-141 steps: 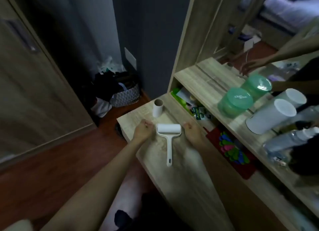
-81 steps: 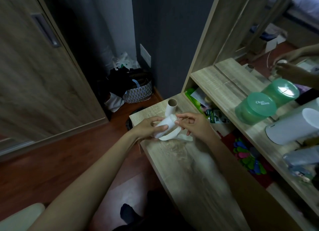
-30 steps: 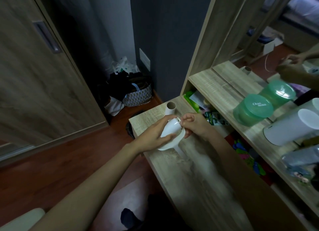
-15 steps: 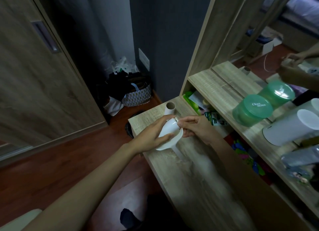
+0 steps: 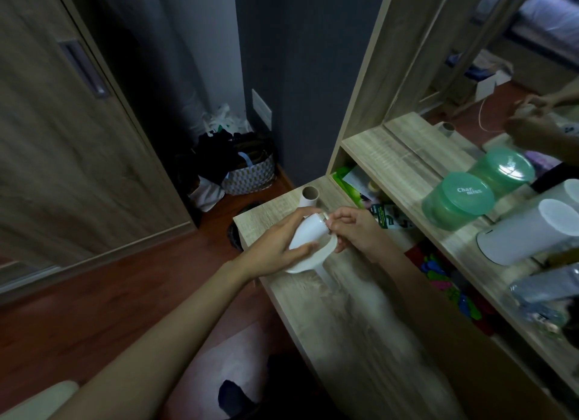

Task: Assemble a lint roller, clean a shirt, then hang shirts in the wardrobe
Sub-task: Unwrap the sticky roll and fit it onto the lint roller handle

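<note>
Gripping lint roller [image 5: 308, 234], left hand [image 5: 273, 242]; right hand [image 5: 355, 231] perhaps pinching it, tube [image 5: 309, 197] behind

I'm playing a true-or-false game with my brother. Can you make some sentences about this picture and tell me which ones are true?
1. The left hand holds the white roll. True.
2. The cardboard tube lies flat on the floor. False: it stands upright on the wooden table.
3. The right hand rests flat on the table, far from the roll. False: it pinches the end of the white roll.
4. The green tub on the shelf has its lid on. True.
</note>
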`<act>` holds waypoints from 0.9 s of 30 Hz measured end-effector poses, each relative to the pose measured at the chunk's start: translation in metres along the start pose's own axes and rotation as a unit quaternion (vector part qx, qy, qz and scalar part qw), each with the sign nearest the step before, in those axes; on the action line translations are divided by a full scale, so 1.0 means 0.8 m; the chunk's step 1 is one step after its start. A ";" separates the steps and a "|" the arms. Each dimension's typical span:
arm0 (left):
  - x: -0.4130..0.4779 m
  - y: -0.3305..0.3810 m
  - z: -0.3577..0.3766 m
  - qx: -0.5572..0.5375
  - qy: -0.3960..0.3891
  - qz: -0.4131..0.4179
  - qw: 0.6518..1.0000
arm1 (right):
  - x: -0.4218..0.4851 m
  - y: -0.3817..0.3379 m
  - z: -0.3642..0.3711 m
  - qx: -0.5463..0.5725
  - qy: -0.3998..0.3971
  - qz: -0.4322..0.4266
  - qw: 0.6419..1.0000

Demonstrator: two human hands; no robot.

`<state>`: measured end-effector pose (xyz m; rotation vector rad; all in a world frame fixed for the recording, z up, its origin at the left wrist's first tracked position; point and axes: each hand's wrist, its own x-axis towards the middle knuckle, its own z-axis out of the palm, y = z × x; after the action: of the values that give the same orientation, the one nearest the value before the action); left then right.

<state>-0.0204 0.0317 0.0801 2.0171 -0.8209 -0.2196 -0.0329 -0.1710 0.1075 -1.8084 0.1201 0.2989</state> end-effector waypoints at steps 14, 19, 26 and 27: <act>-0.002 0.000 0.006 -0.037 0.005 -0.046 0.998 | 0.004 0.000 0.002 0.015 0.006 0.019 1.000; -0.001 0.001 0.010 -0.068 0.022 -0.067 0.995 | 0.006 -0.005 0.006 0.017 0.015 0.035 0.999; -0.003 0.003 0.017 -0.104 0.021 -0.098 0.989 | 0.008 -0.005 0.002 0.020 -0.012 0.048 0.999; -0.003 0.003 0.017 -0.104 0.018 -0.095 0.990 | 0.007 -0.005 0.000 0.018 -0.022 0.048 0.998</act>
<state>-0.0297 0.0233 0.0742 1.8945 -0.5584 -0.3618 -0.0264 -0.1696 0.1098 -1.7621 0.1808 0.4034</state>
